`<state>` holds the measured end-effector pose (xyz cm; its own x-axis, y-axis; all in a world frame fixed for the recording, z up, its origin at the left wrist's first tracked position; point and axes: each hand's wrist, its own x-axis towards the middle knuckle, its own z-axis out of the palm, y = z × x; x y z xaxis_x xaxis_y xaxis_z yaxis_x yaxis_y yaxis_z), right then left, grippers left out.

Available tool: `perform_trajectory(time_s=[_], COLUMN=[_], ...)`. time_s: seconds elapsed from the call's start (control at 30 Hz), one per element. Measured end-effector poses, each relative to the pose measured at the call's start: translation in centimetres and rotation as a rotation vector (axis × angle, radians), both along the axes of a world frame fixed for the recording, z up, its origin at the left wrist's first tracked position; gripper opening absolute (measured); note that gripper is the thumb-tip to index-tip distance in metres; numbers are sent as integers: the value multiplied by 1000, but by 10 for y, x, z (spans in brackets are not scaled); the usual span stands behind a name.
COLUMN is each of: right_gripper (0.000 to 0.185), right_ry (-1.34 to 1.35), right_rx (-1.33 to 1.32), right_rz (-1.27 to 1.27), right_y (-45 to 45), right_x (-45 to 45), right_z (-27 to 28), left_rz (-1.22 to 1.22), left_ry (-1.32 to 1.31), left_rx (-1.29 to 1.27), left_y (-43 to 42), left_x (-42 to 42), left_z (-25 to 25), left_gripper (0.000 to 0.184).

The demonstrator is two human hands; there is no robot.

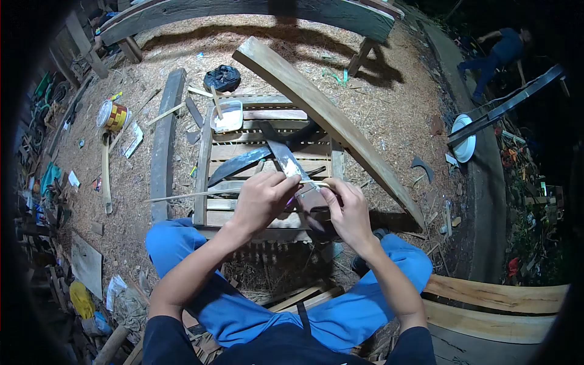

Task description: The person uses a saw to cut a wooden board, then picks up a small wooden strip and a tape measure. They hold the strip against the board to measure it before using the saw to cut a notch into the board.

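My left hand [263,199] is closed around a thin wooden strip [194,195], whose long end sticks out to the left. At the strip's right end, my right hand [347,213] pinches with thumb and forefinger. Both hands are close together above a low slatted wooden stand [202,176]. Just beyond my fingers lies a flat dark bar [277,145] with a whitish smear near its lower end. It crosses a curved dark piece [239,166] on the slats. Something small and purple shows behind my left fingers, too hidden to name.
A white tub [236,123] with white contents and a stick sits on the stand. A long curved plank [304,100] leans across its right side. A grey beam [164,140] and a bucket [113,116] are left. Another person [505,48] is at upper right.
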<state>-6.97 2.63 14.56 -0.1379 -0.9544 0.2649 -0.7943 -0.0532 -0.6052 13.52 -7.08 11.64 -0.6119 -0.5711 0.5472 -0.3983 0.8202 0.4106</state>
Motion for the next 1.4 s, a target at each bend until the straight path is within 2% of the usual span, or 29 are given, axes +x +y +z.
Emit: perform_trajectory(time_s=[0.27, 0.37, 0.53, 0.73, 0.87, 1.03, 1.27, 1.37, 1.4], right_gripper=[18, 20, 31, 24, 21, 22, 30, 31, 30], right_ry=[-128, -99, 162, 230, 219, -10, -63, -189, -337], right_rx=[-207, -214, -352, -421, -378, -215, -65, -4, -28], right_rz=[147, 122, 62, 27, 33, -51, -47, -43, -57], right_y=[10, 13, 15, 18, 22, 21, 20, 17, 18], right_x=[-3, -3, -6, -9, -11, -8, -16, -12, -7], right_z=[11, 15, 16, 11, 12, 5, 4, -2, -7], left_rz=[-73, -109, -138, -139, -156, -231, -357, -422, -425], left_ry=[58, 56, 43, 28, 14, 13, -86, -139, -140], left_rx=[-96, -168, -231, -240, -217, -204, -270, -158, -158], left_y=[0, 2, 3, 2, 5, 10, 15, 15, 15], left_x=[16, 15, 11, 13, 11, 2, -6, -2, 0], left_z=[12, 10, 12, 9, 5, -1, -16, -22, -22], left_gripper=[39, 42, 43, 49, 50, 52, 63, 62, 62])
